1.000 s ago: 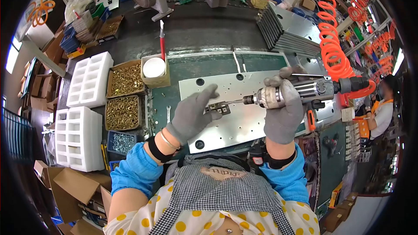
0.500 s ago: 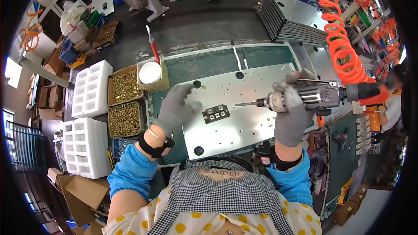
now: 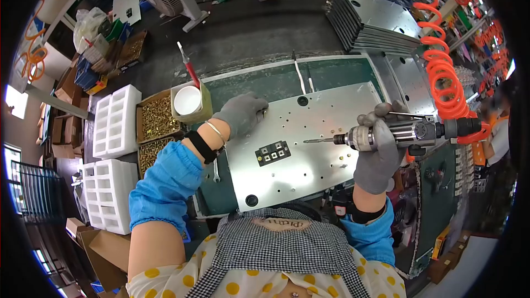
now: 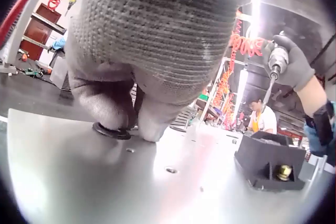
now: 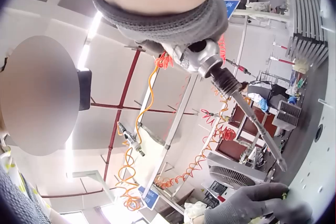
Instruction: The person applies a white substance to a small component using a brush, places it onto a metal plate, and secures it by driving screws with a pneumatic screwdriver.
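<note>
Two gloved hands. One black block (image 3: 273, 154) flat on the metal plate (image 3: 259, 182) between them, nearer the left hand (image 3: 241, 114). Left: fingers bent down to the plate; whether they pinch the small brass-coloured piece (image 5: 284, 195) there, cannot tell. Right hand (image 3: 381, 157): wrapped round a power driver (image 3: 411, 131), bit (image 3: 320, 141) above the plate. Farther left: two white foam trays (image 3: 117, 121).

Has shifted the grey-gloved left hand (image 3: 240, 115) from the black rectangular block (image 3: 271, 152) to the silver metal plate (image 3: 259, 182)'s far left corner, and drawn the silver power drill (image 3: 406, 132) back toward that plate's right edge.
</note>
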`<state>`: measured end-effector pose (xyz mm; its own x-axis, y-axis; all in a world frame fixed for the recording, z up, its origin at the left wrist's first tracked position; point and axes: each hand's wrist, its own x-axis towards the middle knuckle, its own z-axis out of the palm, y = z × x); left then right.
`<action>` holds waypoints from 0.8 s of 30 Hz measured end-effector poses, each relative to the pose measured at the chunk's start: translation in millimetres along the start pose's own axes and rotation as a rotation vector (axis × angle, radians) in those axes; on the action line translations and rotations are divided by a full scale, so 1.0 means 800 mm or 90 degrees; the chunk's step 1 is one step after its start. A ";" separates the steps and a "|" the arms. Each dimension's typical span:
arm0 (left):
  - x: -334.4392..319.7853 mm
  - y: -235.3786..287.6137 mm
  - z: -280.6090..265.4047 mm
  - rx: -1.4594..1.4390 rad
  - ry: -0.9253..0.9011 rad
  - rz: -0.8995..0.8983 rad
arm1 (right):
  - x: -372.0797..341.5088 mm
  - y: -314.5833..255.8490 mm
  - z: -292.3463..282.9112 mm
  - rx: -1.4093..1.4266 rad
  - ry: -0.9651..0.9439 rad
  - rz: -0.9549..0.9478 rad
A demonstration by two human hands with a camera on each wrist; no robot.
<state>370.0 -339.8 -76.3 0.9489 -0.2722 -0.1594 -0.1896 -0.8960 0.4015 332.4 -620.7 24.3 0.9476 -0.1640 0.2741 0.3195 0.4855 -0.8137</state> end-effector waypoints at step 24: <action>-0.107 0.075 -0.026 -0.645 -0.041 -0.026 | -0.027 -0.012 0.047 0.125 -0.100 -0.061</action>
<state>282.6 -363.1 -19.3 0.9291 -0.2929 -0.2259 0.1738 -0.1936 0.9656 308.5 -589.6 45.1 0.8968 -0.0898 0.4332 0.3870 0.6337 -0.6698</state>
